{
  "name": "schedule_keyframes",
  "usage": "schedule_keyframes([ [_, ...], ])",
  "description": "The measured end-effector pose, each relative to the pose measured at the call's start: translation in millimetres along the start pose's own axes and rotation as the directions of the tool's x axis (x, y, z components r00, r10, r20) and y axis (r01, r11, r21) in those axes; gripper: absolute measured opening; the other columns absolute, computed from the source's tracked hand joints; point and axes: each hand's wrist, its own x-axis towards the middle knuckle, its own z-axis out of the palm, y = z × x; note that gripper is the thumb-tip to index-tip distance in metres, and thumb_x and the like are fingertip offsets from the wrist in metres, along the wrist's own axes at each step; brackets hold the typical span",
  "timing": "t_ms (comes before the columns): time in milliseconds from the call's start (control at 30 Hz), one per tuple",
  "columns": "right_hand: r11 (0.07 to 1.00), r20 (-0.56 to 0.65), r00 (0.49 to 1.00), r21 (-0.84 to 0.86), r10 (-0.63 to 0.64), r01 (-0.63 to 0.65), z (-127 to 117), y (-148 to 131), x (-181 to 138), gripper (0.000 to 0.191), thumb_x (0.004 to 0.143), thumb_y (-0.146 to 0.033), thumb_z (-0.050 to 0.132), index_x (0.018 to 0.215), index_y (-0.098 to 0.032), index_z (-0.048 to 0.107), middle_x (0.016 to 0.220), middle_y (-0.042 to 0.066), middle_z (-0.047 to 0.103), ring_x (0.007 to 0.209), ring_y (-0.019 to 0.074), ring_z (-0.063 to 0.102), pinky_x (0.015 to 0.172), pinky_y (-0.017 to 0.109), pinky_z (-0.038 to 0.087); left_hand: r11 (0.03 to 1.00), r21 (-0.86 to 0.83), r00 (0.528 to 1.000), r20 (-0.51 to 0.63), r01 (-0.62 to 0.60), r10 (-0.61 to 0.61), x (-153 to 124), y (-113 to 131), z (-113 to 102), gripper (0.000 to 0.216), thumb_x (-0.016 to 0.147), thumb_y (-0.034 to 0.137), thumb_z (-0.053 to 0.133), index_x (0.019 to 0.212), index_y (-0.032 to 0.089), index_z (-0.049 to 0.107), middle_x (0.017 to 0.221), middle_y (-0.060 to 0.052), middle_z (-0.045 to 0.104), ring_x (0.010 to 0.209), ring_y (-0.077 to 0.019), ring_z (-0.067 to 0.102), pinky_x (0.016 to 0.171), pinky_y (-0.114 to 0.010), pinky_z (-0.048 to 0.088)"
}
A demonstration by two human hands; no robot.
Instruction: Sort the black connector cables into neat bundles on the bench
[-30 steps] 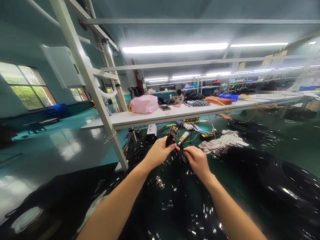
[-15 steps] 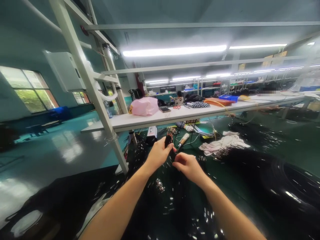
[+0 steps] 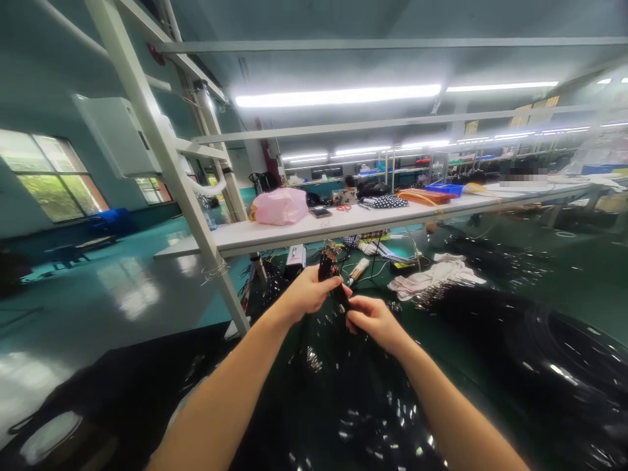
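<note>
My left hand (image 3: 307, 292) is closed around a bundle of black cables (image 3: 328, 263) whose metal-tipped ends stick up above the fist. My right hand (image 3: 371, 318) sits just right of it, fingers pinched on the same black cables below the left fist. Both hands hover over a large heap of glossy black cables (image 3: 343, 392) that covers the green bench in front of me.
A white shelf (image 3: 275, 233) on a slanted white frame (image 3: 161, 157) crosses above the bench, carrying a pink bag (image 3: 279, 205), a phone and trays. White gloves (image 3: 432, 275), a small tube (image 3: 358, 269) and tools lie behind my hands. Another cable coil (image 3: 554, 353) lies right.
My right hand has slid left until it meets the left fist. My left hand has lifted the cable bundle slightly, and the view has shifted a little.
</note>
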Motion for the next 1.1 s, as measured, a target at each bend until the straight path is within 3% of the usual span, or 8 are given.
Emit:
schedule_keyframes([
  [167, 0.723, -0.181, 0.901, -0.666, -0.395, 0.183, -10.4, 2.2, 0.8, 0.021, 0.080, -0.018, 0.042, 0.090, -0.015, 0.060, 0.086, 0.010, 0.062, 0.082, 0.0225, 0.054, 0.076, 0.038, 0.041, 0.999, -0.042, 0.999, 0.012, -0.029, 0.029, 0.7, 3.0, -1.5, 0.030, 0.070, 0.038, 0.062, 0.080, 0.011, 0.055, 0.037, 0.010, 0.032, 0.029, -0.0010, 0.018, 0.028, -0.016, 0.013],
  [333, 0.842, -0.023, 0.968, -0.499, -0.251, 0.206, -17.7, 5.4, -0.4, 0.016, 0.081, -0.020, 0.045, 0.086, -0.017, 0.059, 0.078, 0.003, 0.064, 0.069, 0.0173, 0.057, 0.065, 0.029, 0.046, 1.000, 0.008, 0.998, 0.049, -0.028, 0.027, 0.0, 9.7, 5.8, 0.029, 0.070, 0.038, 0.063, 0.075, 0.011, 0.055, 0.041, 0.007, 0.038, 0.028, -0.0006, 0.020, 0.027, -0.016, 0.012],
  [500, 0.619, -0.123, 0.876, -0.753, -0.466, 0.223, -20.0, 6.6, 4.0, 0.025, 0.077, -0.012, 0.042, 0.098, -0.016, 0.054, 0.086, 0.008, 0.059, 0.082, 0.0206, 0.054, 0.073, 0.033, 0.043, 1.000, 0.007, 1.000, 0.022, 0.017, -0.017, 2.9, 15.0, 5.8, 0.027, 0.069, 0.036, 0.064, 0.077, 0.014, 0.051, 0.035, 0.012, 0.024, 0.027, -0.0016, 0.019, 0.027, -0.015, 0.012],
  [600, 0.798, -0.152, 0.942, -0.582, -0.300, 0.160, -15.8, 1.9, 1.9, 0.012, 0.069, -0.013, 0.046, 0.078, -0.016, 0.053, 0.069, 0.001, 0.052, 0.063, 0.0146, 0.048, 0.059, 0.027, 0.041, 0.998, -0.045, 0.996, 0.088, 0.040, -0.036, 3.9, 11.6, 1.6, 0.028, 0.069, 0.038, 0.064, 0.078, 0.016, 0.049, 0.035, 0.012, 0.024, 0.028, -0.0016, 0.017, 0.027, -0.014, 0.012],
  [700, 0.994, -0.009, 0.999, -0.100, 0.040, -0.040, -12.9, -6.0, -2.6, 0.008, 0.073, -0.023, 0.049, 0.074, -0.016, 0.054, 0.055, -0.004, 0.042, 0.048, 0.0094, 0.039, 0.046, 0.022, 0.034, 0.994, -0.105, 0.992, 0.120, 0.038, -0.025, 3.2, 8.9, -2.3, 0.027, 0.069, 0.037, 0.064, 0.078, 0.016, 0.049, 0.036, 0.012, 0.026, 0.028, -0.0013, 0.017, 0.027, -0.014, 0.013],
  [800, 0.952, 0.108, 0.972, 0.207, 0.208, -0.227, -10.9, -11.6, -5.4, 0.017, 0.074, -0.031, 0.054, 0.077, -0.014, 0.056, 0.049, -0.007, 0.038, 0.042, 0.0070, 0.033, 0.041, 0.020, 0.029, 0.991, -0.124, 0.986, 0.164, 0.055, -0.034, 2.5, 7.9, -4.2, 0.026, 0.070, 0.037, 0.063, 0.078, 0.014, 0.052, 0.042, 0.007, 0.042, 0.029, -0.0004, 0.019, 0.027, -0.015, 0.012],
  [967, 0.970, 0.081, 0.982, 0.159, 0.171, -0.182, -7.4, -16.0, -6.7, 0.017, 0.069, -0.028, 0.063, 0.071, -0.012, 0.058, 0.055, -0.003, 0.049, 0.048, 0.0075, 0.041, 0.048, 0.021, 0.030, 0.983, -0.178, 0.987, 0.162, 0.050, -0.021, 1.2, 3.2, -1.2, 0.026, 0.069, 0.035, 0.065, 0.075, 0.011, 0.056, 0.062, -0.004, 0.062, 0.029, 0.0014, 0.021, 0.026, -0.016, 0.011],
  [1100, 0.857, 0.315, 0.945, 0.460, 0.086, -0.232, -8.1, -2.7, -10.9, 0.017, 0.069, -0.026, 0.057, 0.059, -0.014, 0.052, 0.049, -0.003, 0.046, 0.046, 0.0091, 0.042, 0.057, 0.027, 0.038, 0.966, -0.257, 0.991, 0.130, 0.009, 0.025, 0.7, 3.1, 0.2, 0.027, 0.072, 0.034, 0.062, 0.073, 0.008, 0.057, 0.079, -0.013, 0.066, 0.030, 0.0027, 0.022, 0.027, -0.015, 0.013],
])
